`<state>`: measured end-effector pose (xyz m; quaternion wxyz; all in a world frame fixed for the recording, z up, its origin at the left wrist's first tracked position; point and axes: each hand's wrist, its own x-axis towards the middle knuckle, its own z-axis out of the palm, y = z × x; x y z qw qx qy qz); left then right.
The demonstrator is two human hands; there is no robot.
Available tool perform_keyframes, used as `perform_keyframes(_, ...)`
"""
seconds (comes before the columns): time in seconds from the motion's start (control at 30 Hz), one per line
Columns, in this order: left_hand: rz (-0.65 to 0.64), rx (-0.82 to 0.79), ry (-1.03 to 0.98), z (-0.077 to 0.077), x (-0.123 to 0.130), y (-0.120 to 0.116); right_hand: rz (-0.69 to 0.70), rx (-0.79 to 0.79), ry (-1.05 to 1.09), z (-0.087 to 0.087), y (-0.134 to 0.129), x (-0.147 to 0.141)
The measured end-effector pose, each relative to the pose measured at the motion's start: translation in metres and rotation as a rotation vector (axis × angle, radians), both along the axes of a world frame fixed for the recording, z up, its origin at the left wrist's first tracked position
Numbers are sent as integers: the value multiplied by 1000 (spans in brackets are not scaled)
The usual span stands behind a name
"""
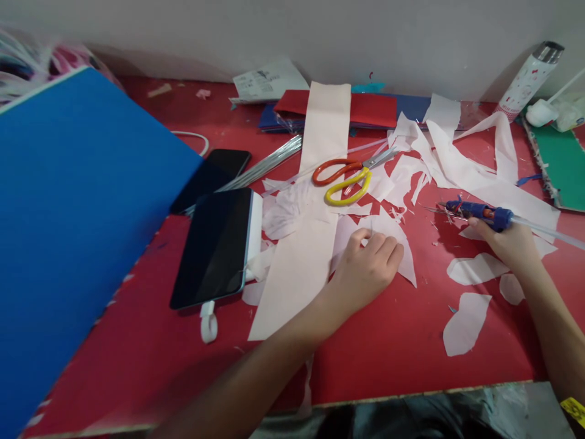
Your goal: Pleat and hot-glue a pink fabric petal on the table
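My left hand (pixel 368 268) rests flat, fingers curled a little, on a cut piece of pale pink paper (pixel 388 235). Beside it lies a long pale pink strip (pixel 297 280) running up the table. My right hand (pixel 507 244) grips a blue hot glue gun (pixel 479 213), its nozzle pointing left and a long clear glue stick trailing out the back. Orange-and-yellow-handled scissors (pixel 347 180) lie open on the paper scraps above my hands, out of reach of neither hand's fingers but not touched.
A large blue board (pixel 82 225) juts in at the left over the red table (pixel 393 360). A tablet (pixel 212 250) and a phone (pixel 212 180) lie left of the paper. Silver rods, stacked coloured sheets, a white bottle, a green board and scattered pink cutouts surround the work.
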<state>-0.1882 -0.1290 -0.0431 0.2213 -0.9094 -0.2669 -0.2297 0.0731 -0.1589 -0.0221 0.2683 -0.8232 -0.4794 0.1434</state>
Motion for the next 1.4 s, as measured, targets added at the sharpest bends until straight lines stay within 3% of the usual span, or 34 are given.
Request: perform_keyframes(1.4, -19, -142, -15, -1, 0, 5, 26, -12, -40, 2, 1, -2)
